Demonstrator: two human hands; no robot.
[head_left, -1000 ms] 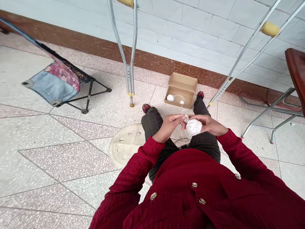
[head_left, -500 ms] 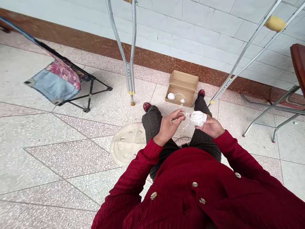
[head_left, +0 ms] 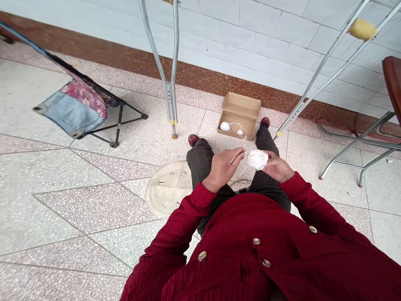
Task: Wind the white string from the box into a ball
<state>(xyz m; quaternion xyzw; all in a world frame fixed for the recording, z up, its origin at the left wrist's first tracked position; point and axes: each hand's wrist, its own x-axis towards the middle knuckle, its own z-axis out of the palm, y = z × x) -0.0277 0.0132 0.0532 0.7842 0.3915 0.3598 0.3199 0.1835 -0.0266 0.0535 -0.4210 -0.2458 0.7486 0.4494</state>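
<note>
A ball of white yarn (head_left: 257, 159) sits between my hands, cupped by the fingers of my right hand (head_left: 278, 167). My left hand (head_left: 223, 169) is right next to the ball, its fingertips pinched together on a thin strand of the yarn. Loose strands hang from the ball toward my lap. Beyond my feet stands an open cardboard box (head_left: 241, 102) holding a smaller white yarn ball (head_left: 224, 126) and a tiny second one (head_left: 239, 132), joined by a thread.
Aluminium crutches (head_left: 171, 92) lean at the wall on both sides of the box. A folding stool (head_left: 75, 113) stands at left, a round plastic lid (head_left: 166, 190) lies by my knee, and metal table legs (head_left: 354, 146) stand at right.
My right hand has moved from over the ball to its right side, with the ball now slightly higher. My left fingers have closed into a pinch.
</note>
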